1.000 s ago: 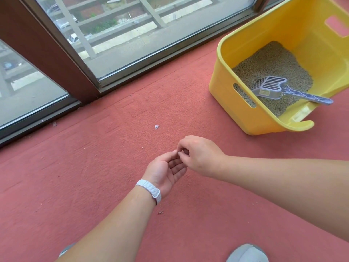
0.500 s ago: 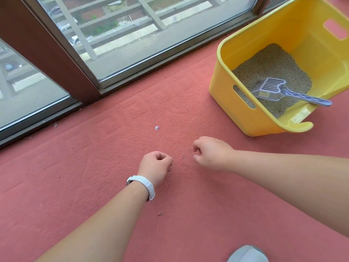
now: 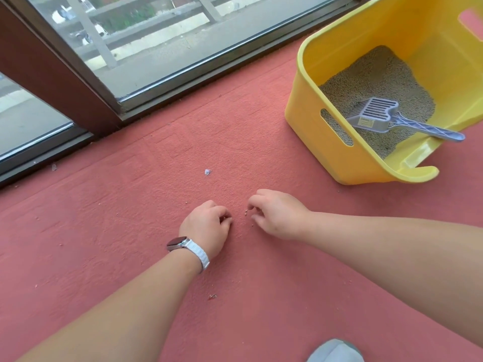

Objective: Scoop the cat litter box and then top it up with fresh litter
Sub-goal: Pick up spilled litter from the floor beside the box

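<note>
A yellow litter box (image 3: 308,142) stands on the red carpet at the right, holding grey-beige litter (image 3: 379,77). A grey slotted scoop (image 3: 376,116) lies in the box with its handle over the low front rim. A few loose litter pellets (image 3: 246,212) lie on the carpet between my hands. My left hand (image 3: 206,226), with a white watch strap on the wrist, is knuckles-up with fingers curled into a fist; what it holds is hidden. My right hand (image 3: 277,215) has its bent fingertips down on the carpet on either side of the pellets.
A glass door with a dark brown frame (image 3: 52,74) runs along the far edge of the carpet. A small bluish scrap (image 3: 207,171) and a red crumb (image 3: 212,296) lie on the carpet. A grey rounded object (image 3: 334,351) shows at the bottom edge.
My right hand pinched something into my upturned left palm, then the left hand closed and turned knuckles-up. Both hands dropped to the carpet; the right fingers now reach at the pellets.
</note>
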A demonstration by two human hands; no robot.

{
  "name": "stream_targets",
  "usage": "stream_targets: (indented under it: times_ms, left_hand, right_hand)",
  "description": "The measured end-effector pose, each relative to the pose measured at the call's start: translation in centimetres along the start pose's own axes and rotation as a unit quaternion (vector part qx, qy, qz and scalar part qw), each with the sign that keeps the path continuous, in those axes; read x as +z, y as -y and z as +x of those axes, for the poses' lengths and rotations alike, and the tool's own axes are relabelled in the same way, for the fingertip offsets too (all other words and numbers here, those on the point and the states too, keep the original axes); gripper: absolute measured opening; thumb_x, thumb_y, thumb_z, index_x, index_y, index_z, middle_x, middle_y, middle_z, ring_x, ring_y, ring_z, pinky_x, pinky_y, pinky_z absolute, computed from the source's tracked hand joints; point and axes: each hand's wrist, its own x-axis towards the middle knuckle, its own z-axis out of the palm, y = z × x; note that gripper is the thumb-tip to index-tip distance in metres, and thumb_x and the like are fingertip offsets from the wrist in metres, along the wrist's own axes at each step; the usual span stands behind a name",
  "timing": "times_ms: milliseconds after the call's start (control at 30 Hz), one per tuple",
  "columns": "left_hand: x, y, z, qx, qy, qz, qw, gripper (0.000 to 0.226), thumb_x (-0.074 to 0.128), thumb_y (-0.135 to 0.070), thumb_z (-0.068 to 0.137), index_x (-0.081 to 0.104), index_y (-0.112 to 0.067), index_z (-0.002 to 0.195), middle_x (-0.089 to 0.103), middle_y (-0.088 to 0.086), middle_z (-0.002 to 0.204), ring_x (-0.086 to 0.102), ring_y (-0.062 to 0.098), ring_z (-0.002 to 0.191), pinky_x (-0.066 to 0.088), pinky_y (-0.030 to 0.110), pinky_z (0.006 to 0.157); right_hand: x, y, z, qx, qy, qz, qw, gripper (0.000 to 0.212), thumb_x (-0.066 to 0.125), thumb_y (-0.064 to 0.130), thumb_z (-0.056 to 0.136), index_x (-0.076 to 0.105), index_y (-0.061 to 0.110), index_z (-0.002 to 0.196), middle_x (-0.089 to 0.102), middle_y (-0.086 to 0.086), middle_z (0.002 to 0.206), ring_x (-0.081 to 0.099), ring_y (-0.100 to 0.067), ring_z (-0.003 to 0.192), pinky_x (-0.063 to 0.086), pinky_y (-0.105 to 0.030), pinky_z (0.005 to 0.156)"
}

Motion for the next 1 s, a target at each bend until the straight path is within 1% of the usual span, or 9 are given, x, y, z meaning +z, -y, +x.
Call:
stream_targets:
  times_ms: [133,233,333,400,467,533,600,800,1000]
  left_hand:
    - [0.3,0.6,0.0,0.054,-0.024,0.013,0.998,0.014,0.064,-0.032,0.092,0.076,-0.026,0.095,0.065,-0.004,0.096,0.063,0.021,0.096,0.053,0.037,0.074]
    - [0.9,0.7,-0.1,0.09,-0.058,0.05,0.993,0.011,0.068,-0.025,0.086,0.074,-0.02,0.079,0.063,0.001,0.08,0.066,0.029,0.077,0.053,0.038,0.053]
    - [1.4,0.6,-0.2,0.11,-0.081,0.081,0.987,0.023,0.055,-0.03,0.084,0.067,-0.017,0.069,0.058,0.001,0.071,0.063,0.028,0.063,0.047,0.034,0.04]
    - [1.5,0.5,-0.2,0.11,-0.08,0.074,0.988,0.017,0.06,-0.026,0.084,0.066,-0.016,0.072,0.059,0.002,0.075,0.064,0.029,0.066,0.048,0.034,0.043]
    - [1.4,0.3,-0.2,0.082,-0.068,0.041,0.993,0.009,0.066,-0.022,0.086,0.068,-0.015,0.081,0.061,0.003,0.084,0.065,0.03,0.077,0.05,0.036,0.054]
    - [1.3,0.2,-0.2,0.046,-0.053,0.012,0.997,0.012,0.063,-0.025,0.091,0.07,-0.016,0.089,0.062,0.003,0.093,0.063,0.028,0.089,0.051,0.038,0.067]
    - [1.3,0.2,-0.2,0.034,-0.054,-0.014,0.998,0.013,0.062,-0.026,0.091,0.071,-0.017,0.091,0.063,0.002,0.095,0.062,0.026,0.094,0.05,0.037,0.073]
    - [1.4,-1.1,-0.4,0.017,-0.044,-0.07,0.996,0.01,0.065,-0.028,0.089,0.073,-0.022,0.089,0.061,-0.002,0.091,0.061,0.021,0.091,0.05,0.036,0.074]
    - [2.1,-2.4,0.2,0.014,-0.031,-0.061,0.998,0.013,0.061,-0.03,0.092,0.073,-0.024,0.093,0.06,-0.006,0.095,0.06,0.019,0.095,0.049,0.034,0.076]
  right_hand:
    - [0.4,-0.2,0.8,-0.017,-0.003,-0.011,1.0,0.017,0.057,0.027,0.092,0.064,0.019,0.105,0.057,-0.002,0.104,0.058,-0.027,0.103,0.046,-0.037,0.084]
    - [0.6,-0.3,1.2,-0.032,0.001,-0.024,0.999,0.017,0.056,0.027,0.092,0.066,0.018,0.102,0.057,-0.003,0.103,0.058,-0.029,0.102,0.048,-0.04,0.083]
    - [0.7,-0.2,1.4,-0.033,-0.002,-0.033,0.999,0.017,0.055,0.027,0.093,0.066,0.016,0.1,0.056,-0.004,0.101,0.058,-0.03,0.1,0.048,-0.041,0.081]
    - [0.7,-0.1,1.4,-0.035,-0.006,-0.036,0.999,0.017,0.054,0.027,0.093,0.066,0.015,0.098,0.057,-0.005,0.1,0.058,-0.031,0.099,0.048,-0.04,0.08]
    - [0.7,0.1,1.5,-0.036,-0.001,-0.047,0.998,0.017,0.053,0.027,0.095,0.064,0.014,0.098,0.057,-0.006,0.1,0.058,-0.032,0.099,0.046,-0.04,0.079]
    - [0.6,0.1,1.6,-0.044,0.007,-0.061,0.997,0.018,0.05,0.026,0.096,0.063,0.013,0.096,0.056,-0.007,0.099,0.058,-0.033,0.098,0.046,-0.041,0.077]
    - [0.6,0.3,1.7,-0.049,0.01,-0.069,0.996,0.018,0.049,0.026,0.096,0.061,0.013,0.094,0.056,-0.006,0.099,0.058,-0.032,0.098,0.047,-0.041,0.077]
    - [0.2,-0.8,0.9,-0.015,-0.001,-0.026,1.0,0.013,0.049,0.024,0.092,0.058,0.015,0.09,0.058,-0.005,0.098,0.058,-0.031,0.096,0.047,-0.041,0.078]
    - [-1.1,-4.8,-1.8,0.11,-0.03,0.018,0.993,0.012,0.053,0.022,0.089,0.062,0.014,0.088,0.06,-0.003,0.094,0.057,-0.025,0.093,0.046,-0.036,0.078]
